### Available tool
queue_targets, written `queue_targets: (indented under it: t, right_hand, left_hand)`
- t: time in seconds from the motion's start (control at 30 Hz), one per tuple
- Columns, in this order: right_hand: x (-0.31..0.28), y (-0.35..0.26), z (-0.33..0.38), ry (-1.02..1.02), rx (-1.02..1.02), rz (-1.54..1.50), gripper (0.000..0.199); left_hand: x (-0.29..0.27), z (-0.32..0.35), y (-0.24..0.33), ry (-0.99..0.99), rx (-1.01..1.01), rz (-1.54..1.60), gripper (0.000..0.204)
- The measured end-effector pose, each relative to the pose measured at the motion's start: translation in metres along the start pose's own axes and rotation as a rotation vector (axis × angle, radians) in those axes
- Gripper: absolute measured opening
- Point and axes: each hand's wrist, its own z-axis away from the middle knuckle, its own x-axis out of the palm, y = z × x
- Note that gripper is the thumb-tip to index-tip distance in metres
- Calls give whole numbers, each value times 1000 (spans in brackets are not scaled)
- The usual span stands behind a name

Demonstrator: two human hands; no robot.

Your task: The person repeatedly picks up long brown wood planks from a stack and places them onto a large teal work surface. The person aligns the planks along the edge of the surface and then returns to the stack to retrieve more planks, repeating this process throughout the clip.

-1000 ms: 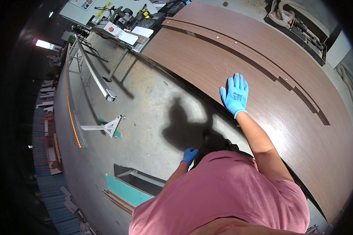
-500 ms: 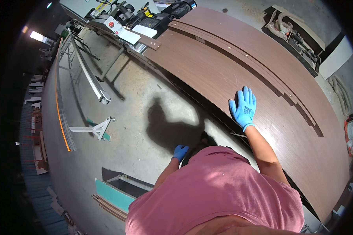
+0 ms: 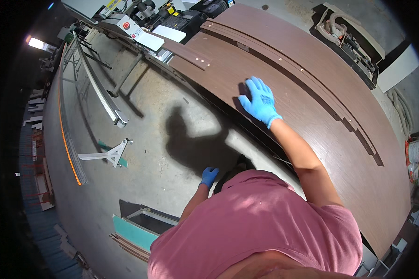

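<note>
One brown panel [image 3: 326, 149] filled the head view's three o'clock, the right hand [image 3: 260, 103] spread over it, grasping nothing; the left hand [image 3: 209, 176] curled at six, its hold impossible to tell. Long strips [image 3: 291, 65] lay along the panel at one, a machine [image 3: 125, 27] stood at eleven, a white stand [image 3: 114, 156] at nine.

Palm of right hand [image 3: 260, 104] hidden, glove print [image 3: 266, 99] too small to read, machine [image 3: 136, 30] cut off above
</note>
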Motion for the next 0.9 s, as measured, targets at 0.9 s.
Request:
queue_targets:
  t: [0.9]
  right_hand:
    - [14,13,-13,17,-12,125,40]
  left_hand:
    - [-74,-41,14,-71,-6,-157,45]
